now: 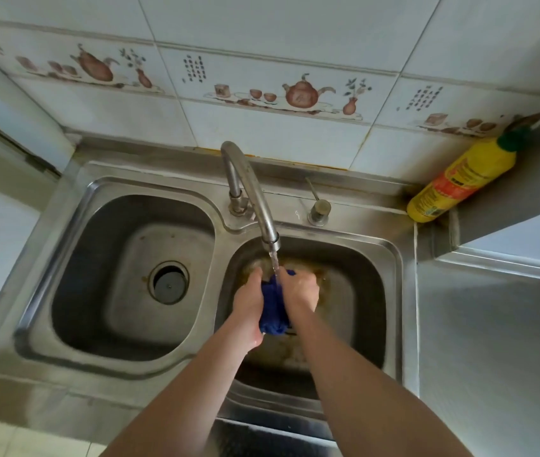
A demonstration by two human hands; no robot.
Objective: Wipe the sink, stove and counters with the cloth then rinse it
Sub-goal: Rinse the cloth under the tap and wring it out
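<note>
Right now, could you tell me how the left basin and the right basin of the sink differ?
The left basin is larger and holds nothing but its round drain; the right basin is smaller, and both hands work in it.
The left basin's floor looks grey; the right basin's floor shows brownish staining.
The faucet runs water into the right basin onto the blue cloth, not the left.
Both are stainless steel.

Bunched blue cloth (273, 303) under running water over right sink (390, 258) basin.

Soft, even daylight — wide-angle bending and blur at edges.
</note>
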